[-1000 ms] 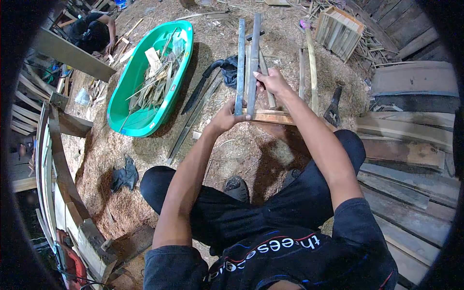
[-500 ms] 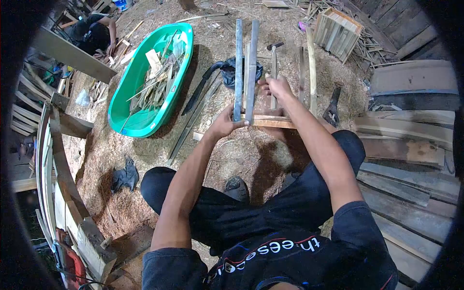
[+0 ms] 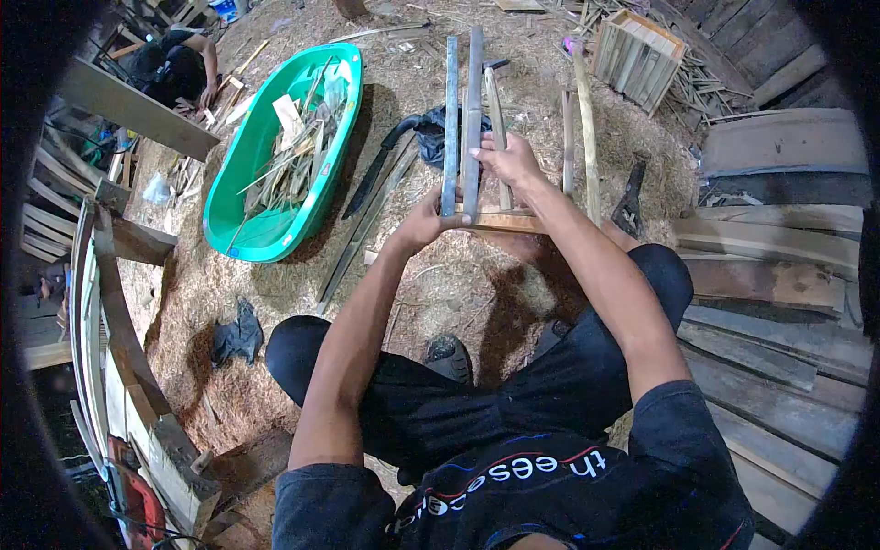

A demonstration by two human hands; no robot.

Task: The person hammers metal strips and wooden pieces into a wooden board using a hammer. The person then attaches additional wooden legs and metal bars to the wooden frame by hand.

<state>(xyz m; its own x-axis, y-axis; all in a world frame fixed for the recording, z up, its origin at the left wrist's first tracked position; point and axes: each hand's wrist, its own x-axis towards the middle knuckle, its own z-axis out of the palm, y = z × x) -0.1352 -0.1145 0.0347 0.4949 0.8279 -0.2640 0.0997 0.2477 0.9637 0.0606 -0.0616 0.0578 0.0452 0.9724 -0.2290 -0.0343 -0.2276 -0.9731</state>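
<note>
My left hand [image 3: 423,223] is closed at the lower left corner of a slatted wooden frame, around the foot of a grey slat [image 3: 451,128] and the end of a light wooden crosspiece [image 3: 513,222]. A second grey slat [image 3: 474,92] rises beside the first. My right hand [image 3: 513,160] is closed around the wooden handle of a hammer [image 3: 495,101], whose dark head points away from me. Its thumb and fingertips reach the second slat. Farther right stand a short slat [image 3: 567,137] and a pale, slightly curved one [image 3: 585,128].
A green tub [image 3: 220,225] of wood scraps lies left, with a machete [image 3: 371,174] and black plastic bag [image 3: 431,137] nearby. A slatted crate [image 3: 637,60] stands at back right. Boards [image 3: 779,238] line the right side. Another person [image 3: 170,69] crouches at far left.
My right hand has moved left to the second slat, and the hammer has shifted left and away with it. The second slat stands closer to upright. My left hand keeps its hold.
</note>
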